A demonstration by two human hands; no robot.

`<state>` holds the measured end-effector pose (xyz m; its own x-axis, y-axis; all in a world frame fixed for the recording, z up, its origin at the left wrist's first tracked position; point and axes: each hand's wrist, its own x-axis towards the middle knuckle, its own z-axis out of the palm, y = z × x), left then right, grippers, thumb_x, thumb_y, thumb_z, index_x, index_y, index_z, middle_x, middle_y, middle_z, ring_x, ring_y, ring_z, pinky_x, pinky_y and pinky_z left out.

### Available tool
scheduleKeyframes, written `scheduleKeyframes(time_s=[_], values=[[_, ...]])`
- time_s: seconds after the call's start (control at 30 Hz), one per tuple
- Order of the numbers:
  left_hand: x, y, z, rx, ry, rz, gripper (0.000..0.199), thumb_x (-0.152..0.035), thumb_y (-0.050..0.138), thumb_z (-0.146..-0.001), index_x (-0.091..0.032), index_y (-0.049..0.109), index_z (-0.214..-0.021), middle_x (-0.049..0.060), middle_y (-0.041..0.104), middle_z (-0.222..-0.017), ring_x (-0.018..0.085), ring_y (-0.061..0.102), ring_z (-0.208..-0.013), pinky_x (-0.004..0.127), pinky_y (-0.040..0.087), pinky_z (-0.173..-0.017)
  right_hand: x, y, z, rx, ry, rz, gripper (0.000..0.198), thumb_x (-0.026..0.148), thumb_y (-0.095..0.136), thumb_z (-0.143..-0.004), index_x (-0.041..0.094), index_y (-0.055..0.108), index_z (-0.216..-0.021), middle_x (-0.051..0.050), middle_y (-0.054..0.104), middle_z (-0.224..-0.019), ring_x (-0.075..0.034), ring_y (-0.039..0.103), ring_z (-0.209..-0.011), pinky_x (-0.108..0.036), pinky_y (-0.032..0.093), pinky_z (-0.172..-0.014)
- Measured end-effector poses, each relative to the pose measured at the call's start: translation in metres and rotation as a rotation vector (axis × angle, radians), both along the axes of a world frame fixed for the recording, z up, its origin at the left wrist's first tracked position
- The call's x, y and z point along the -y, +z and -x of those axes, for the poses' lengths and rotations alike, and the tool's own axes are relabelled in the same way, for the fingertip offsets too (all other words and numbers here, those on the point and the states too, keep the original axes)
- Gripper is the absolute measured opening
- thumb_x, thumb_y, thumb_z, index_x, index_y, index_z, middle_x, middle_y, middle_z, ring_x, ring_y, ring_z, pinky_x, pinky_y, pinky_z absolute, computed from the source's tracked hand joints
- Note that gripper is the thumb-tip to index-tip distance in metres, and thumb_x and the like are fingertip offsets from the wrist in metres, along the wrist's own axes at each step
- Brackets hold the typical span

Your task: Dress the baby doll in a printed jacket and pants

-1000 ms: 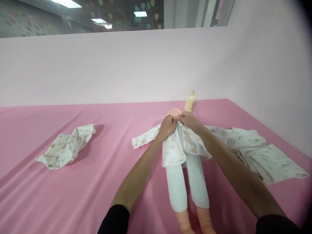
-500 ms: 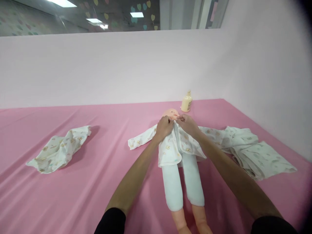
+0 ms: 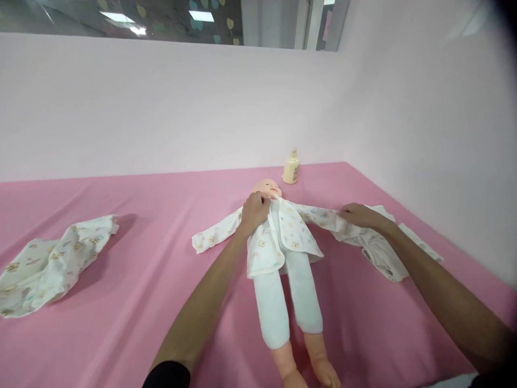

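Note:
A baby doll [image 3: 268, 187] lies on its back, its bare feet toward me. It wears a white printed jacket [image 3: 297, 229], open down the front, over white padded legs [image 3: 271, 310]. My left hand [image 3: 256, 210] is closed on the jacket's collar edge, just below the doll's chin. Out to the right, my right hand [image 3: 359, 215] has its fingers closed at the cuff end of the jacket's sleeve [image 3: 317, 214], which lies stretched sideways. The other sleeve [image 3: 216, 233] reaches out to the left, with no hand on it.
A pink sheet [image 3: 153, 269] covers the surface. A crumpled printed cloth [image 3: 60, 264] lies at the left. Folded white clothes [image 3: 383, 256] lie under and beside my right forearm. Behind the doll's head stands a pale yellow pump bottle [image 3: 291, 168], near the white wall [image 3: 181, 108].
My right hand has left the collar and moved right to the sleeve's cuff end. My left hand stays at the collar. The whole view has shifted to the right.

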<state>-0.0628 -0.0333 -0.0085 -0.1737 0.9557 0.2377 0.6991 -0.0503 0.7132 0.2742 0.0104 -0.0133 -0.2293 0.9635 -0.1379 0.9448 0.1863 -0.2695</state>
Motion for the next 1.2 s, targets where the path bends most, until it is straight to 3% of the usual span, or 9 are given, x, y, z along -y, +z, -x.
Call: scheduleKeyframes(time_s=[0.07,0.2,0.3,0.5,0.7,0.8,0.9,1.03,1.2], values=[[-0.001,-0.001,0.0,0.006,-0.002,-0.002,0.016,-0.025,0.047,-0.089,-0.022,0.047,-0.073,0.003,0.066,-0.087,0.019,0.058,-0.081,0.03,0.037,-0.068,0.003,0.004,0.002,-0.031,0.044,0.017,0.023,0.033,0.045,-0.086,0.02,0.055,-0.07,-0.007,0.065,-0.083,-0.021,0.058,-0.073,-0.031,0.038,-0.062],[-0.001,-0.002,0.001,0.017,-0.005,0.01,0.017,-0.027,0.048,-0.089,-0.022,0.046,-0.073,0.003,0.066,-0.086,0.018,0.058,-0.08,0.029,0.037,-0.067,-0.003,0.005,0.008,-0.047,0.097,-0.08,0.018,0.028,0.045,-0.085,0.019,0.054,-0.071,-0.008,0.063,-0.091,-0.02,0.058,-0.079,-0.031,0.041,-0.069],[-0.001,-0.002,0.002,0.007,-0.002,0.006,0.019,-0.029,0.048,-0.09,-0.022,0.046,-0.073,0.003,0.066,-0.089,0.019,0.058,-0.081,0.03,0.036,-0.067,-0.009,0.004,0.005,-0.117,0.076,-0.106,0.019,0.029,0.045,-0.087,0.019,0.053,-0.073,-0.007,0.062,-0.089,-0.019,0.056,-0.079,-0.031,0.041,-0.07],[-0.003,-0.003,0.002,-0.025,-0.003,-0.014,0.019,-0.03,0.048,-0.09,-0.021,0.047,-0.072,0.003,0.065,-0.088,0.018,0.058,-0.08,0.03,0.037,-0.068,-0.008,0.014,0.003,-0.425,0.037,0.015,0.023,0.04,0.049,-0.089,0.02,0.059,-0.091,-0.004,0.064,-0.09,-0.017,0.056,-0.075,-0.028,0.042,-0.063],[-0.002,-0.003,0.002,-0.047,0.003,-0.013,0.019,-0.029,0.047,-0.09,-0.022,0.048,-0.073,0.003,0.065,-0.085,0.019,0.058,-0.077,0.03,0.038,-0.067,-0.007,0.016,0.02,-0.262,0.142,-0.075,0.02,0.03,0.048,-0.088,0.02,0.055,-0.073,-0.006,0.065,-0.087,-0.018,0.055,-0.074,-0.03,0.04,-0.064],[-0.002,-0.003,0.003,-0.048,0.007,-0.014,0.019,-0.03,0.048,-0.09,-0.022,0.049,-0.073,0.003,0.066,-0.086,0.019,0.059,-0.08,0.03,0.038,-0.068,-0.007,0.014,0.016,-0.228,0.134,-0.092,0.02,0.033,0.049,-0.089,0.02,0.056,-0.075,-0.006,0.065,-0.088,-0.018,0.055,-0.074,-0.03,0.04,-0.063],[-0.003,-0.004,0.003,-0.049,0.01,-0.013,0.018,-0.03,0.048,-0.089,-0.022,0.05,-0.074,0.004,0.067,-0.086,0.019,0.059,-0.079,0.03,0.038,-0.067,-0.005,0.017,0.001,-0.207,0.102,-0.05,0.018,0.036,0.051,-0.087,0.021,0.06,-0.082,-0.007,0.067,-0.095,-0.019,0.058,-0.078,-0.03,0.042,-0.066],[-0.002,-0.004,0.002,-0.038,0.006,-0.009,0.019,-0.031,0.048,-0.09,-0.021,0.049,-0.073,0.003,0.067,-0.086,0.018,0.059,-0.077,0.03,0.038,-0.067,-0.002,0.021,-0.012,-0.132,0.113,0.078,0.022,0.035,0.05,-0.087,0.02,0.056,-0.072,-0.006,0.064,-0.082,-0.017,0.053,-0.068,-0.029,0.038,-0.059],[-0.002,-0.004,0.002,-0.041,0.004,-0.011,0.019,-0.032,0.047,-0.09,-0.021,0.048,-0.074,0.003,0.067,-0.087,0.018,0.059,-0.078,0.031,0.039,-0.07,-0.013,0.013,-0.006,-0.197,0.111,0.012,0.021,0.034,0.05,-0.088,0.02,0.054,-0.073,-0.005,0.062,-0.082,-0.015,0.051,-0.066,-0.028,0.037,-0.058]])
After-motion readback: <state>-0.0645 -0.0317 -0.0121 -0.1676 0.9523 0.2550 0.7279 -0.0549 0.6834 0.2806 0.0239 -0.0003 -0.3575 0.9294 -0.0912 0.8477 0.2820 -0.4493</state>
